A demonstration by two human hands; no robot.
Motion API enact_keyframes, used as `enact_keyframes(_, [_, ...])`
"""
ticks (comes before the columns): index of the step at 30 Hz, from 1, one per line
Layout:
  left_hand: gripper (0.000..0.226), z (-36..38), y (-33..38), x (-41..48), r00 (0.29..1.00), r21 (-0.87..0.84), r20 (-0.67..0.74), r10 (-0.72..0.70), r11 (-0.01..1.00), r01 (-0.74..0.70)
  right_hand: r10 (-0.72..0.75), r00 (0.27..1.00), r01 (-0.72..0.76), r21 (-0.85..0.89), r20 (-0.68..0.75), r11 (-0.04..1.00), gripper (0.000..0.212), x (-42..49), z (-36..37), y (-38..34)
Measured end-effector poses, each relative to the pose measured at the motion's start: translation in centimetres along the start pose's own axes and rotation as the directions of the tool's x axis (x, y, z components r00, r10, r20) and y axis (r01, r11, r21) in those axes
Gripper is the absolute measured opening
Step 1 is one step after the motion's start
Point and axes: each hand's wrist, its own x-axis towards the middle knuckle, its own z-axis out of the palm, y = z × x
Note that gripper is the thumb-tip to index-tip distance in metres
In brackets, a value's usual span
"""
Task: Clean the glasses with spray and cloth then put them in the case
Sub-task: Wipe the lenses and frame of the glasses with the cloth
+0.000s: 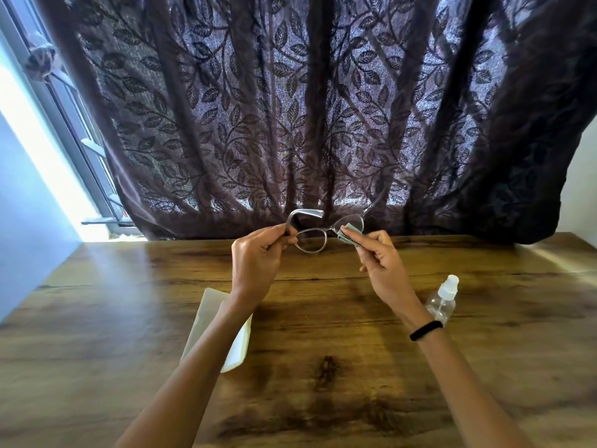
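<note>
Left hand (258, 253) is closed in a pinch on the glasses (318, 236), fingers wrapped at the frame's left corner by the hinge, holding them up in the air above the far half of the table (355, 367). Right hand (378, 257) is closed too, thumb and fingers clamping a small folded cloth (350, 231) against the right lens. Cloth is pale green, soft, bunched, covers part of that lens; the left lens is uncovered and clear.

Glasses: thin grey frame, rounded lenses, both temple arms unfolded. The left arm sticks up and bends toward the middle, the right arm angles up and away to the right.

Black band (426, 330) on the right wrist.

On the table, near side: a case (237, 347), pale white, flat and oblong, smooth, lying under the left forearm, which blocks its middle. Can't tell if it's open or closed. Right of the right wrist: a spray bottle (443, 300), clear plastic body, white nozzle cap, upright, touching nothing else; wrist overlaps its lower edge in view.

Table is wood-look, brown with dark grain and knots, slightly glossy.

Behind the table: a curtain (290, 108), dark purple-brown, leaf pattern, hanging in folds, light showing through. Window (74, 124) with a grey frame at far left, bright daylight.
</note>
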Motion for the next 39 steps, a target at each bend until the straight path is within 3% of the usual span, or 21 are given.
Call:
enact_keyframes(4, [0.025,0.3,0.0,0.0,1.000,0.051,-0.001,0.021,0.998,-0.021,0.151,0.987,-0.160,0.176,0.064,0.971,0.044,-0.2,-0.1,-0.5])
enact_keyframes(11, [0.023,0.7,0.4,-0.5,0.989,0.198,0.053,0.138,0.969,-0.146,0.272,0.955,-0.293,0.256,0.117,0.921,0.043,0.2,0.5,-1.7])
enact_keyframes(18, [0.020,0.5,0.1,-0.4,0.995,0.211,0.057,0.078,0.973,-0.089,0.267,0.960,-0.278,0.325,0.079,0.904,0.044,0.2,0.5,-2.8])
enact_keyframes(21, [0.022,0.1,0.1,-0.2,0.997,0.175,0.033,0.065,0.982,-0.070,0.304,0.947,-0.316,0.444,0.100,0.838,0.042,-0.1,-0.2,-2.8])
enact_keyframes(24, [0.020,-0.3,-0.1,-0.2,1.000,0.151,-0.006,0.023,0.988,-0.022,0.381,0.924,-0.324,0.599,0.034,0.732,0.035,-0.1,-0.8,-2.6])
enact_keyframes(29, [0.015,-0.8,-0.5,-0.1,0.996,0.097,-0.053,-0.067,0.993,0.072,0.552,0.830,-0.306,0.762,-0.080,0.570,0.019,0.3,-1.8,-2.0])
enact_keyframes(31, [0.014,-0.9,-0.6,-0.1,0.992,0.062,-0.063,-0.105,0.992,0.109,0.539,0.834,-0.284,0.743,-0.120,0.606,0.016,0.3,-2.1,-1.6])
enact_keyframes(35, [0.016,-1.1,-0.7,-0.1,0.979,0.001,-0.080,-0.189,0.982,0.190,0.430,0.886,-0.285,0.529,-0.171,0.799,0.013,0.3,-2.5,-0.8])
enact_keyframes(39, [0.019,-1.3,-0.8,-0.1,0.955,-0.116,-0.058,-0.292,0.952,0.284,0.417,0.892,-0.291,0.482,-0.176,0.826,0.023,0.5,-2.4,-0.8])
